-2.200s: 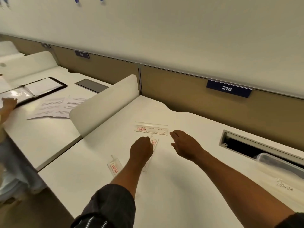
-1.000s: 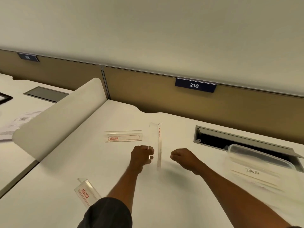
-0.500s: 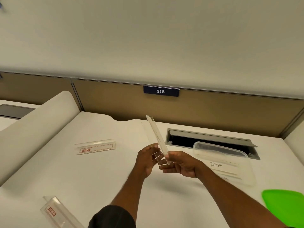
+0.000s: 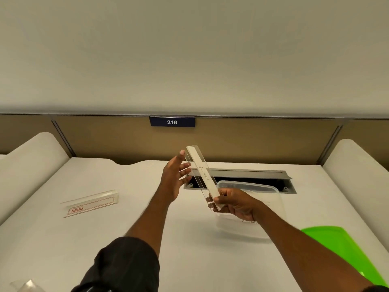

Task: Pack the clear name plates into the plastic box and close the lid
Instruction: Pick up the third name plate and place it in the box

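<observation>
Right hand has its grip closed on the lower end of a clear name plate, pinched between thumb and fingers. The plate is tilted, upper end leaning away and left, held in the air above the near-left rim of the plastic box. Left hand is open, fingers spread, fingertips touching or just beside the plate's left edge near its top; can't tell which.

The box sits on the tabletop just in front of the grey cable slot, its far rim overlapping the slot opening. Green lid lies near-right of the box, partly behind the right forearm, running off the frame edge.

A second name plate with a red label lies flat at the left, well apart from the box, with bare tabletop between. A third clear piece shows at the bottom-left corner, cut off by the frame. White dividers bound the tabletop left and right.
</observation>
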Demonstrator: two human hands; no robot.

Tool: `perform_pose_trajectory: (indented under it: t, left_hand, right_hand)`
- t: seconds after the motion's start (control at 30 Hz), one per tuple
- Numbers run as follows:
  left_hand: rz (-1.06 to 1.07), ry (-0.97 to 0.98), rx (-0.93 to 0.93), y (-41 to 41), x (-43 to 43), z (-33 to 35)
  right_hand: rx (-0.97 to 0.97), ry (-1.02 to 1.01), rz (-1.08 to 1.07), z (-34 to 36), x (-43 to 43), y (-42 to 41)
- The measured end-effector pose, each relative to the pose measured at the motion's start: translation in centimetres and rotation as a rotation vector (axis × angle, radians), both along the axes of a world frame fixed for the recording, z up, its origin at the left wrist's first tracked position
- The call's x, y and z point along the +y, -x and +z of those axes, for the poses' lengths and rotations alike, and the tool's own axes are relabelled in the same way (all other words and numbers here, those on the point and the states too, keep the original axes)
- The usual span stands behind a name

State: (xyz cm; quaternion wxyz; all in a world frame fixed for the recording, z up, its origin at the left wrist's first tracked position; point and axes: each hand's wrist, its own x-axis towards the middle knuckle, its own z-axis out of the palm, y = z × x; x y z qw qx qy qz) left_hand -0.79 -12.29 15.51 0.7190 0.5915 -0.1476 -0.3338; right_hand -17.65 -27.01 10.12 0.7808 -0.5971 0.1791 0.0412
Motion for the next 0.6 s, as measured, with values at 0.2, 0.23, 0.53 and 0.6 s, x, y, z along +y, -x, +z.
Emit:
perform_pose_trajectory:
  t: [0.2,0.23,0.53,0.6]
  left_hand:
    - [-0.108,0.055,0.001,1.8,-3.3,0.5]
    - [-0.104,0.072,0.023,2.2,-3.7,0.4]
    - [-0.059,0.063,0.084,3.5,-5.3,-1.5]
    - [-0.077,0.055,0.071,3.6,-5.6,-1.9]
  right_hand:
    - [-0.001,0.065,-0.012,0.6,-2.3,2.4]
    - [0.001,0.074,-0.015,0.6,-2.6,2.8]
    - [0.032,0.321,-0.070,0.7,-7.3,6.2]
    - [0.056,0.408,-0.064,1.0,-8.5,6.8]
